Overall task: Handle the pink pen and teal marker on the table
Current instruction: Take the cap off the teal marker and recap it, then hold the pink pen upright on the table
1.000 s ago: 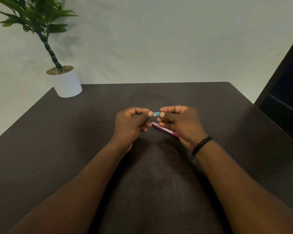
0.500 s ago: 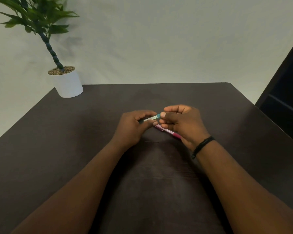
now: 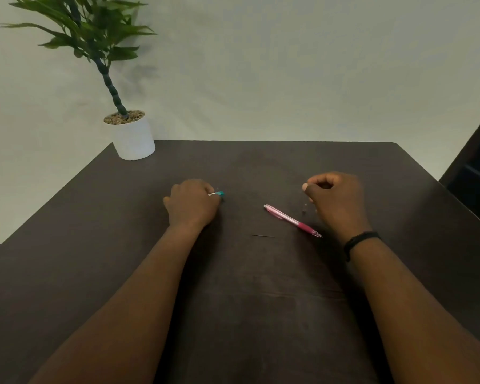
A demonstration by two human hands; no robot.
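The pink pen [image 3: 292, 220] lies loose on the dark table [image 3: 261, 167], slanting from upper left to lower right, just left of my right hand. My left hand [image 3: 192, 204] is closed around the teal marker [image 3: 219, 194]; only its teal end and a bit of white barrel stick out to the right, close to the tabletop. My right hand [image 3: 336, 200] hovers beside the pen with fingers curled and thumb pinched to forefinger. A tiny dark speck shows below its fingertips; I cannot tell what it is.
A white pot with a green plant [image 3: 133, 137] stands at the table's far left corner. A dark piece of furniture [image 3: 474, 173] rises past the right edge. A thin dark line [image 3: 262, 236] marks the tabletop between my arms.
My hands have moved apart from the middle. The left took the teal marker leftward; the right let go of it and moved right, uncovering the pink pen on the table.
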